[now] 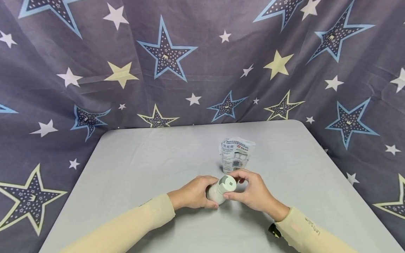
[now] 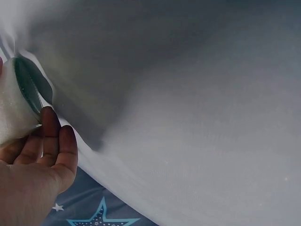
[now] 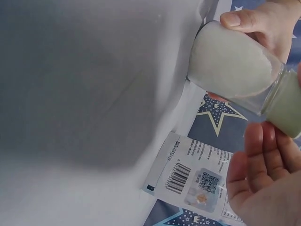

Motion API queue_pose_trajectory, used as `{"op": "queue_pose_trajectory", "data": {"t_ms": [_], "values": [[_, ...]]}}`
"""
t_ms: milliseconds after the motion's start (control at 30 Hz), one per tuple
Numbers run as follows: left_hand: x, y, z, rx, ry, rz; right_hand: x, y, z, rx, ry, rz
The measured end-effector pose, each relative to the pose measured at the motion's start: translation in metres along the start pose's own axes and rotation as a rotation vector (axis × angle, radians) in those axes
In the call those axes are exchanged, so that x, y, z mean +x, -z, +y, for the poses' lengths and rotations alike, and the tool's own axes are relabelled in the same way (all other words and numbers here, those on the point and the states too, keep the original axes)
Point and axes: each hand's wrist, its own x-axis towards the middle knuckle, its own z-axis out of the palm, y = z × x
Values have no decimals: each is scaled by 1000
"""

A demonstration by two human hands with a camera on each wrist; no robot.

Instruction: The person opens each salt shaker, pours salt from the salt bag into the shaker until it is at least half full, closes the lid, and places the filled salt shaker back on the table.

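Observation:
A clear glass shaker jar (image 3: 230,61), mostly filled with white grains, is tilted low over the table with its cap end toward the right. My left hand (image 1: 197,192) grips the jar's body, thumb on the near side. My right hand (image 1: 254,191) has its thumb and fingers around the pale green cap (image 1: 228,183), pinching it at the rim. In the left wrist view the jar's dark green base (image 2: 33,84) shows beyond the left fingers. The cap sits on the jar's neck.
A printed plastic pouch (image 1: 236,153) stands upright just behind the right hand, its barcode side facing me. The table (image 1: 152,161) has a light grey cover. A dark star-patterned curtain (image 1: 190,84) hangs behind and along both sides.

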Motion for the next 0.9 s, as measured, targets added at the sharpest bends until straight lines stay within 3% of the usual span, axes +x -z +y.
{"op": "queue_pose_trajectory", "data": {"t_ms": [533, 900], "values": [[0, 0, -1, -18, -6, -9, -1, -9, -7, -129, -35, 93], [0, -1, -2, 5, -6, -4, -1, 1, -1, -84, 44, -24]]}}
